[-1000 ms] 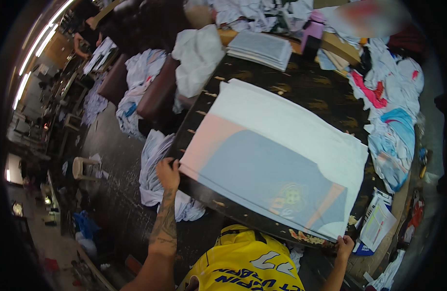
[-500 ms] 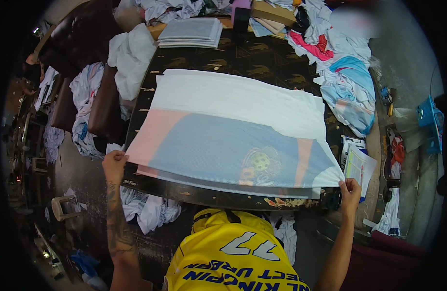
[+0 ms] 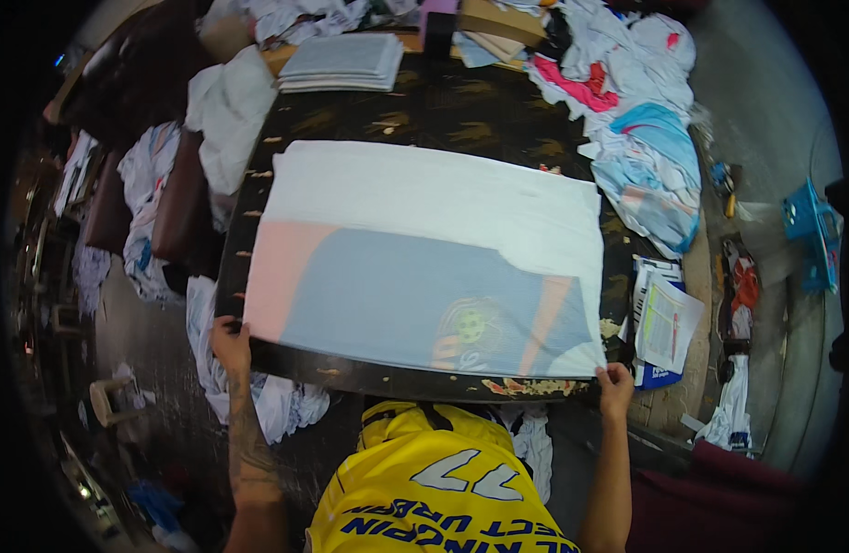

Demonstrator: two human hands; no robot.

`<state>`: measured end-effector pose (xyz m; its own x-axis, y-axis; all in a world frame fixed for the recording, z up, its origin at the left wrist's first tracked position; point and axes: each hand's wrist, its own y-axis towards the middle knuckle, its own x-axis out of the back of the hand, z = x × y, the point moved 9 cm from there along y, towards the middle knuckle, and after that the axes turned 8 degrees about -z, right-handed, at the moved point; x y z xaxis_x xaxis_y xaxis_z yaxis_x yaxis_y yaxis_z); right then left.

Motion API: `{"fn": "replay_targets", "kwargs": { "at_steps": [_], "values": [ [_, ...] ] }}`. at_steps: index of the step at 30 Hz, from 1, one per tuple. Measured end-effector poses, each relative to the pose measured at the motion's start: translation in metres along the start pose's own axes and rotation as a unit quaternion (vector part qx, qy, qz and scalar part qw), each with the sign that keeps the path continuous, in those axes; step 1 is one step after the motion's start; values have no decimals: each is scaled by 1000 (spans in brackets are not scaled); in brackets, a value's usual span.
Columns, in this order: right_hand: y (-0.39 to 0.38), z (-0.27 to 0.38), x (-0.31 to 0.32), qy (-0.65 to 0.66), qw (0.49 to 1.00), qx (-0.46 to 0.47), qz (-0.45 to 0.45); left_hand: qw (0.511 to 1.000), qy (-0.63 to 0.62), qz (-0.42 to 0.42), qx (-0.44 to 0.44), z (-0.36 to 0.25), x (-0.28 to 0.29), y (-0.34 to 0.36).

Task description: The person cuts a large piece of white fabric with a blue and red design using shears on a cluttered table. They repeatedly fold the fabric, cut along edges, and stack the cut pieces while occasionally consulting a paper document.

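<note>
One fabric panel (image 3: 424,276), white with a blue-grey and orange print, is lying flat and spread out on one dark table (image 3: 424,115). Its layers are not showing clearly enough to be counted.

Two hands are working at its near edge. The left hand (image 3: 231,348) is resting at the near left corner, fingertips touching or just beside the cloth; whether they are pinching it cannot be told. The right hand (image 3: 614,392) is clamping the near right corner between thumb and fingers. The panel is lying between the two hands and is stretching away from them toward the far side.

One folded stack (image 3: 341,57) is sitting at the table's far left; its pieces are too close together to count. The lower edge is cutting off both arms and the one yellow jersey (image 3: 434,498) being worn. Loose papers (image 3: 666,323) are overlapping at the right, partly hiding one another. Beyond these, a cloth heap (image 3: 655,166) is lying at the far right, its garments too tangled to count. One blue basket (image 3: 812,235) is standing farther right.
</note>
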<state>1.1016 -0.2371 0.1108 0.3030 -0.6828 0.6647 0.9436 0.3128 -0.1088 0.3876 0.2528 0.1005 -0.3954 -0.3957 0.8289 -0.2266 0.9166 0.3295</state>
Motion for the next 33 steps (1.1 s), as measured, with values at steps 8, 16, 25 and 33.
{"fn": "replay_targets", "kwargs": {
  "at_steps": [8,16,25,33],
  "values": [
    [-16,29,3,26,997,-47,61,890,-293,236,-258,-357,-89,-154],
    [-80,194,-35,-173,923,304,163,602,-171,217,-749,-704,-169,-293],
    [-18,9,9,-23,996,-59,57,535,36,366,-761,-759,-276,-300],
    [22,35,-8,30,986,-113,114,742,-261,448,-424,-609,-150,-303]
  ]
}}
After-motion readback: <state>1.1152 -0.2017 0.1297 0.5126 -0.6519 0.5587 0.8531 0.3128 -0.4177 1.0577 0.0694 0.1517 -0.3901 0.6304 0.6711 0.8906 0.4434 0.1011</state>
